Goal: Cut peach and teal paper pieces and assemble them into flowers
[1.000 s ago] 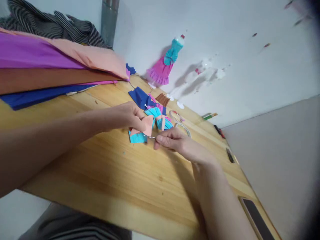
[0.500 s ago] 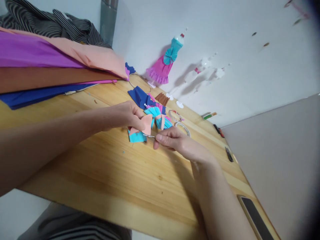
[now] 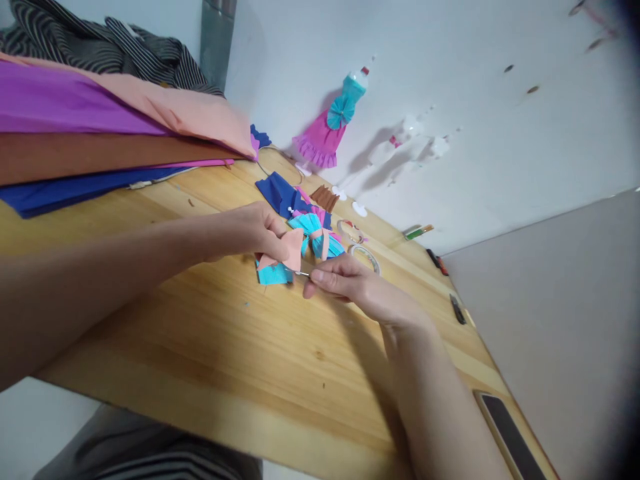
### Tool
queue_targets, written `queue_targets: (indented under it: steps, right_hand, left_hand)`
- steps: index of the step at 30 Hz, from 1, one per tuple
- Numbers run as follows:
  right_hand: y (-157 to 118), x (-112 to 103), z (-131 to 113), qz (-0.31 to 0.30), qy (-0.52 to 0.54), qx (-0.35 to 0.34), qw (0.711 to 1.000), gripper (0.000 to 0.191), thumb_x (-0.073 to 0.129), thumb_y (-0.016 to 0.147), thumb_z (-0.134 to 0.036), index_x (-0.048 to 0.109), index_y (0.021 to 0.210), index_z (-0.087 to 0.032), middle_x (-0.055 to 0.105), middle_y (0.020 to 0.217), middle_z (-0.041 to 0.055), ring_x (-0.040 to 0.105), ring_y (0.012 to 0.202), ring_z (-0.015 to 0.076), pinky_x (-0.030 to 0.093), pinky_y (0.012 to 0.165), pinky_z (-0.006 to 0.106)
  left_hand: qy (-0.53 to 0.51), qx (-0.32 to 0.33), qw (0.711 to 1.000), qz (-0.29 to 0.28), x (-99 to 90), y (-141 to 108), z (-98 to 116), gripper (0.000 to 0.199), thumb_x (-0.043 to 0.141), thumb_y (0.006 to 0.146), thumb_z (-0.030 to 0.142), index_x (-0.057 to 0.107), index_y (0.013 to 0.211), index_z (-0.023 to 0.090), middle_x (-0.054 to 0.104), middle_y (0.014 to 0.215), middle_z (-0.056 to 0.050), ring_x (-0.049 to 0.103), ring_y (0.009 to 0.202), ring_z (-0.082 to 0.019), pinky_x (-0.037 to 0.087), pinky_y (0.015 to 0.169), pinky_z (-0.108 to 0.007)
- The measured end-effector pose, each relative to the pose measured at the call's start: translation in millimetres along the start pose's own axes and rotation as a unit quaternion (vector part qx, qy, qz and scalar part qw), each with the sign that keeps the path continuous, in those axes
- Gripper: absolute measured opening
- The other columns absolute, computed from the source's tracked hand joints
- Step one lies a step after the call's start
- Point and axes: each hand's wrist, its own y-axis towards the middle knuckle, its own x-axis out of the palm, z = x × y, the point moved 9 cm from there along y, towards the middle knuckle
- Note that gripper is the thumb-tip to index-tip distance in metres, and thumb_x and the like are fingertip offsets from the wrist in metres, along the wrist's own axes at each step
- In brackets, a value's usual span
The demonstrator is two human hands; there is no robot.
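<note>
The left hand point(image 3: 269, 233) is pinching a peach paper piece point(image 3: 295, 245); the right hand point(image 3: 343, 277) is grasping a slim silver metal tool point(image 3: 303, 273).
Over the pale wooden table point(image 3: 240, 367), the peach piece is stretching from near left to far right; the tool is pointing left at its near edge, its long axis running left to right. A turquoise rectangular paper point(image 3: 274, 275) is showing just nearer, and a pleated turquoise paper bow point(image 3: 320, 247) is lying beyond, rightward.
</note>
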Motion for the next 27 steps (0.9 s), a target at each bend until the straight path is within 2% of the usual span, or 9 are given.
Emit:
queue_targets:
  steps: [10,16,22,27]
  right_hand:
    - [2.3,2.1,4.1,-0.012,0.007,0.006,1.0,0.044,0.06,0.077,-0.055,0.066,0.067,-0.012,0.032,0.049,-0.0061,0.026,0.049,0.0087,0.018,0.05,0.028]
    - [3.1,2.8,6.7,-0.017,0.029,0.001,0.999,0.045,0.06,0.078,-0.055,0.066,0.068,-0.012,0.025,0.046,-0.0083,0.021,0.046,0.0079,0.014,0.048,0.028]
    - [2.9,3.7,7.8,-0.017,0.044,0.002,0.999,0.046,0.06,0.078,-0.056,0.065,0.066,-0.012,0.022,0.047,-0.009,0.019,0.046,0.0073,0.011,0.048,0.028]
    - [3.9,1.7,9.2,-0.007,0.051,0.0,0.999,0.045,0.061,0.078,-0.055,0.065,0.066,-0.011,0.023,0.047,-0.0089,0.019,0.045,0.0074,0.012,0.048,0.029]
  left_hand:
    - [0.004,0.01,1.0,-0.005,-0.5,2.8,-2.8,0.019,0.058,0.06,0.013,0.058,0.041,0.016,0.054,0.043,0.001,0.046,0.044,-0.008,0.033,0.047,-0.022]
    - [0.006,0.006,1.0,-0.004,-1.5,-1.2,2.9,0.022,0.059,0.06,0.012,0.057,0.038,0.016,0.054,0.042,0.0,0.045,0.044,-0.01,0.033,0.047,-0.024]
    - [0.006,-0.011,0.999,-0.043,1.5,-2.7,6.0,0.023,0.058,0.061,0.01,0.058,0.039,0.016,0.055,0.044,0.0,0.048,0.047,-0.01,0.035,0.05,-0.023]
    - [0.009,0.0,1.0,-0.011,-1.6,-0.4,2.3,0.021,0.058,0.061,0.012,0.057,0.04,0.016,0.054,0.043,0.0,0.044,0.045,-0.01,0.031,0.047,-0.024]
